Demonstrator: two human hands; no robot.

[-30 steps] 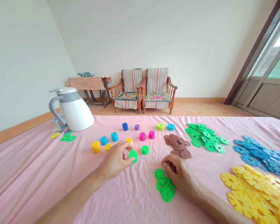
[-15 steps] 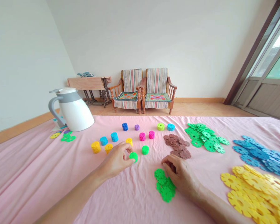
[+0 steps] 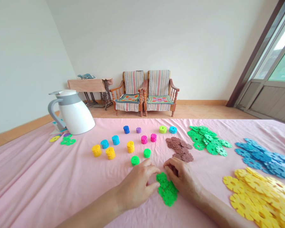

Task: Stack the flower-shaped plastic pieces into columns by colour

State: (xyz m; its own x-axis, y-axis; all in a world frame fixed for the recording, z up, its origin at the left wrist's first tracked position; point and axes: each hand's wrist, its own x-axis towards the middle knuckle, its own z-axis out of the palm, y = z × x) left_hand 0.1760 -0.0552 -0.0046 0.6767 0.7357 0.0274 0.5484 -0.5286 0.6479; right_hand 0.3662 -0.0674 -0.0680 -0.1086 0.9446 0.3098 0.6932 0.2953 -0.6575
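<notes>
A small heap of flat green snowflake discs (image 3: 167,191) lies on the pink cloth (image 3: 61,183) close in front of me. My left hand (image 3: 139,185) rests at its left edge, thumb and fingers curved and apart, touching the discs. My right hand (image 3: 182,179) lies on the heap's right side with its fingers curled down onto the pieces; I cannot make out what they hold. A short green stack (image 3: 135,160) stands just beyond my left hand, beside another green stack (image 3: 147,153).
Small stacks in yellow (image 3: 96,150), blue (image 3: 115,139), pink (image 3: 144,139) and purple stand further back. Loose piles of brown (image 3: 180,148), green (image 3: 207,141), blue (image 3: 266,156) and yellow discs (image 3: 258,194) lie to the right. A white jug (image 3: 72,110) stands far left.
My left hand has let go of the green stack, which now stands on the cloth, and has moved right and nearer to the green heap. My right hand has stayed put.
</notes>
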